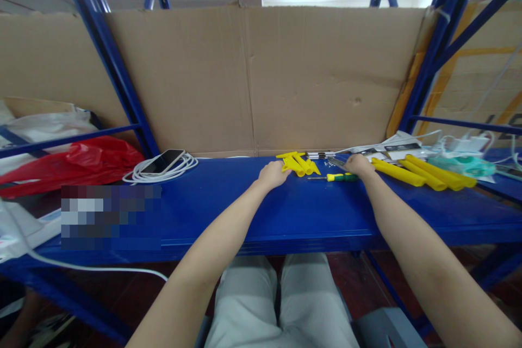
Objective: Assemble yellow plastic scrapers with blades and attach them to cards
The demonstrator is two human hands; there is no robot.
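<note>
At the middle of the blue shelf, my left hand has its fingers closed on a yellow plastic part. More short yellow tube pieces lie right beside it. My right hand is closed at one end of a flat grey metal strip; its fingertips are partly hidden. Just in front of that strip is a screwdriver with a green and yellow handle, its tip pointing left. Small pale bits, too small to name, are scattered between my hands.
Several long yellow tubes lie to the right, near a green plastic bag and white cables. Black-and-white rods are at the back. Left stand a phone on a coiled white cable and a red bag. Cardboard walls the back.
</note>
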